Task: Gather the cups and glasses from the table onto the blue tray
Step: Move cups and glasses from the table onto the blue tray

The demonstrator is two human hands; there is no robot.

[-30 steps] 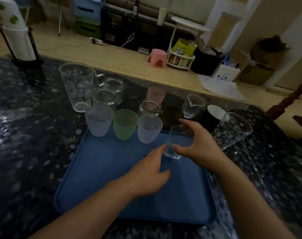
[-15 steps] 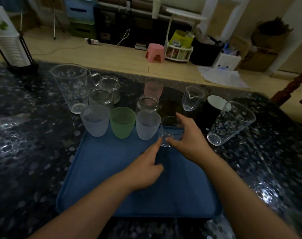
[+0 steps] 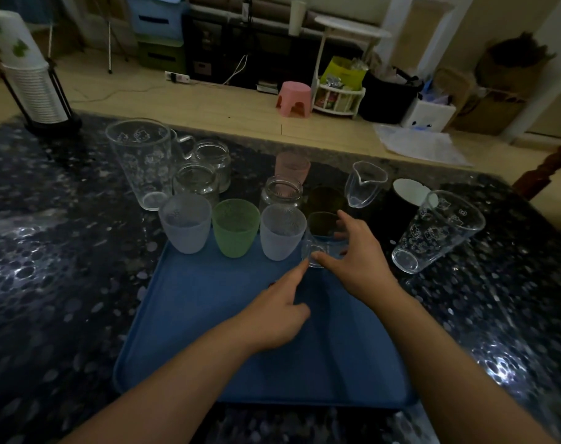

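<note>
A blue tray [image 3: 208,331] lies on the dark table in front of me. Along its far edge stand a frosted white cup [image 3: 184,224], a green cup [image 3: 236,227] and a second frosted cup [image 3: 282,232]. Just right of them my right hand [image 3: 357,261] grips a small clear glass [image 3: 321,237] at the tray's far edge. My left hand [image 3: 277,312] hovers over the tray, its index finger touching the glass's base. Still on the table are a tall clear pitcher [image 3: 141,161], glass jars [image 3: 196,181], a pink cup [image 3: 292,166], a small spouted glass [image 3: 364,184] and a printed tall glass [image 3: 436,232].
A black mug with a white lid [image 3: 407,193] stands by the printed glass. A stack of paper cups in a black holder [image 3: 32,81] sits at the table's far left. Beyond the table edge are the wooden floor, a pink stool [image 3: 293,99] and shelves.
My right hand has carried the small clear glass away from me across the tray, up beside the row of cups. My left hand followed, its finger staying at the glass's base.
</note>
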